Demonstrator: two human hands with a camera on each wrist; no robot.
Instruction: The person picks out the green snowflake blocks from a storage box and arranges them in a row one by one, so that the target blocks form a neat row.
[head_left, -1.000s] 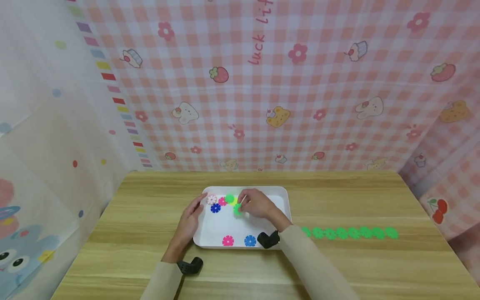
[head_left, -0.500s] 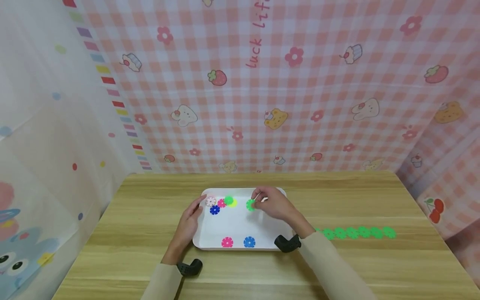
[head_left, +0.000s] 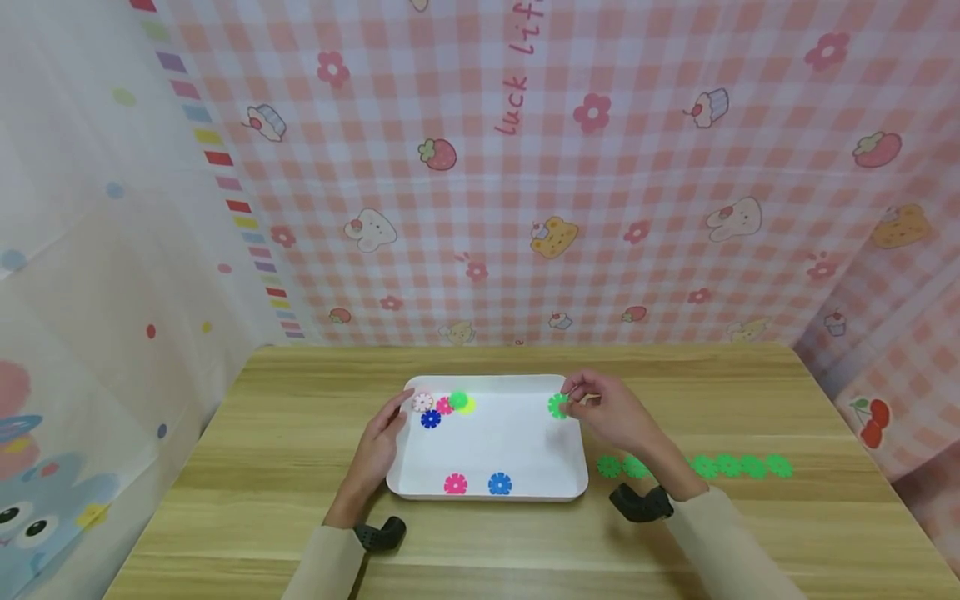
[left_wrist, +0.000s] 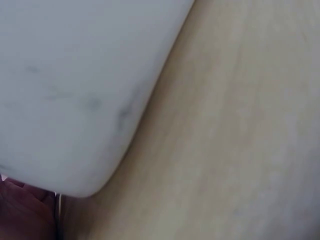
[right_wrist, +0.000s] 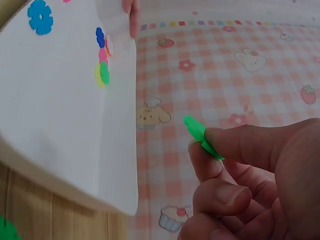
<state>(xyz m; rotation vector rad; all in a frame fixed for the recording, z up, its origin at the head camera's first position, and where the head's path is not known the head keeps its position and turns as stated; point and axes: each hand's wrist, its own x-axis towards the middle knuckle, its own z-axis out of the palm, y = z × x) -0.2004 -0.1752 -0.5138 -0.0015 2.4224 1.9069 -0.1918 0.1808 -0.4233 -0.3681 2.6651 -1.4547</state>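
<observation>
My right hand [head_left: 611,410] pinches a green plastic snowflake disc [head_left: 557,406] between thumb and index finger, above the tray's right rim. In the right wrist view the disc [right_wrist: 197,131] is tilted nearly edge-on. My left hand [head_left: 377,446] rests at the left rim of the white tray [head_left: 495,446], its fingers fairly straight along the edge. Inside the tray's back left lie a pale pink disc [head_left: 423,402], a dark blue disc [head_left: 431,419], a pink disc [head_left: 444,406] and a green disc [head_left: 458,401] overlapping a yellow one [head_left: 469,406].
Another pink disc [head_left: 455,484] and a blue disc [head_left: 500,483] lie along the tray's front side. Right of the tray, a row of several green discs [head_left: 727,465] lies on the wooden table [head_left: 525,542], partly hidden by my right forearm. A checked cloth [head_left: 480,200] hangs behind.
My right hand has carried the green disc rightwards from the cluster at the tray's back left to its right rim. The left hand has stayed at the left rim.
</observation>
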